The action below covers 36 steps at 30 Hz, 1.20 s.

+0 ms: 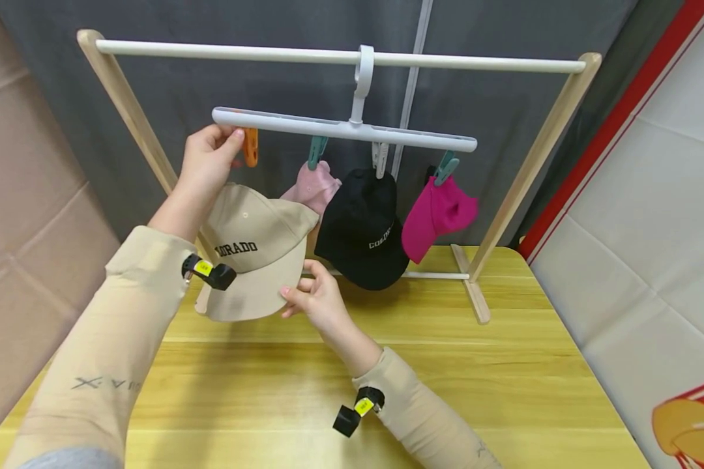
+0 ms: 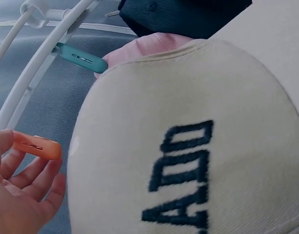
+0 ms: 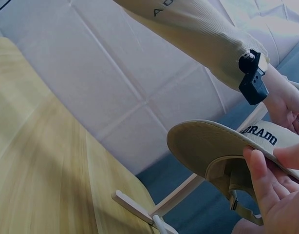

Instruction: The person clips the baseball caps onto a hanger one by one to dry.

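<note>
My left hand [image 1: 196,163] pinches an orange clip [image 1: 251,151] between thumb and fingers, at the left end of a white hanger [image 1: 293,124]. The left wrist view shows the clip [image 2: 47,147] standing apart from the cap. Below that hand is a beige cap [image 1: 264,228] with dark lettering, brim facing down and forward. My right hand [image 1: 324,301] pinches the right edge of its brim, thumb on top. Seen from the right wrist, the brim's underside [image 3: 198,146] and the rear strap [image 3: 247,212] show.
The hanger hooks on a rack's white bar [image 1: 475,62]. From it hang a pink cap [image 1: 313,185], a black cap [image 1: 360,228] and a magenta cap [image 1: 437,218], each under a clip. The wooden rack [image 1: 530,163] stands on a wood-grain table [image 1: 305,397], a grey curtain [image 1: 305,26] behind.
</note>
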Available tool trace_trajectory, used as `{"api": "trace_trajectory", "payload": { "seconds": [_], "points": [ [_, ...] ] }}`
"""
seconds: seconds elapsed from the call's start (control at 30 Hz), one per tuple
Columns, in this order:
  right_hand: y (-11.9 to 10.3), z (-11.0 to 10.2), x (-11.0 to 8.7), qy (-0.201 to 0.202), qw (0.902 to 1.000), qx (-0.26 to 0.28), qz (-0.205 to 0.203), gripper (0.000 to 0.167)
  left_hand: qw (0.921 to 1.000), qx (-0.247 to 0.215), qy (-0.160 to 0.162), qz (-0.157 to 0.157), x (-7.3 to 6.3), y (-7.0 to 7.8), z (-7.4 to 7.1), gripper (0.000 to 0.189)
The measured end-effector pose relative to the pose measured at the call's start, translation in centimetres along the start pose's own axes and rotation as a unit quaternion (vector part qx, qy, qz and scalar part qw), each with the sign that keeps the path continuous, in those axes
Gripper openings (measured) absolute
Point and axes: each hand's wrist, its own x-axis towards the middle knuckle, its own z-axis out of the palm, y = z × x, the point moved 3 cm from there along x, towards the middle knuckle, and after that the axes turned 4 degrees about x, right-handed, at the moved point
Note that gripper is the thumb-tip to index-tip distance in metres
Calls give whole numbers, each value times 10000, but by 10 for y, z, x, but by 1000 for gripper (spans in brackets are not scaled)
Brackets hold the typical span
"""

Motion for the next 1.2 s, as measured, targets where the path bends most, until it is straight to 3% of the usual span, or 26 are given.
{"api": "trace_trajectory", "payload": {
  "seconds": [0.3,0.47,0.7,1.07,1.2],
  "points": [
    [3,-1,3,122,9998,-171,-61,40,9990,-421,-108,83,5,-2,1,17],
    [2,-2,2,99,9997,-211,-107,41,9978,-570,-318,-151,4,-1,0,23],
    [0,-4,3,106,9995,-242,-171,42,9964,-276,-783,-174,3,-6,2,22],
    [0,-6,2,95,9994,-318,-127,42,9936,0,-1026,-462,1,-10,0,25],
    [0,-7,3,108,9993,-328,-131,42,9929,141,-1110,-407,1,-12,0,28]
  ]
}}
